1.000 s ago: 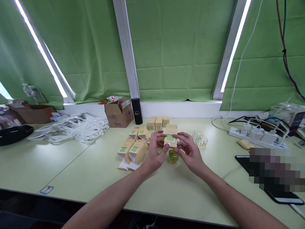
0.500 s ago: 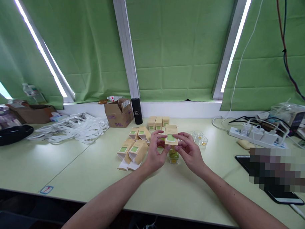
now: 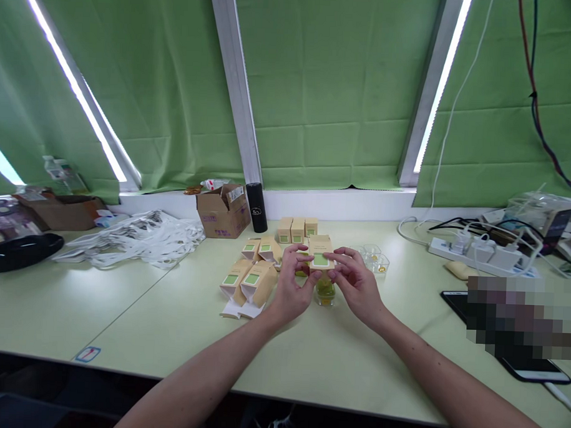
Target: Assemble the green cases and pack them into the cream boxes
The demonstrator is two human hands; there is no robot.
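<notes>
Between my two hands is a small tan cardboard box (image 3: 320,245) with a green square on its front. My left hand (image 3: 296,282) grips its left side and my right hand (image 3: 355,280) its right side, thumbs near the lower edge. Just below and behind the box, a small glass jar (image 3: 325,293) with green contents stands on the table, partly covered by the box. To the left of my left hand, several similar boxes (image 3: 259,283) lie tilted with white flaps open. Behind, a few upright tan boxes (image 3: 297,229) stand together.
Clear glass containers (image 3: 374,259) sit right of my hands. A brown carton (image 3: 222,213) and a black bottle (image 3: 256,208) stand at the back, with a heap of white straps (image 3: 135,237) to the left. On the right are a power strip (image 3: 481,255) and a phone (image 3: 524,363).
Hardly anything differs. The box between my hands is tilted very slightly differently; both hands keep their grip in nearly the same place.
</notes>
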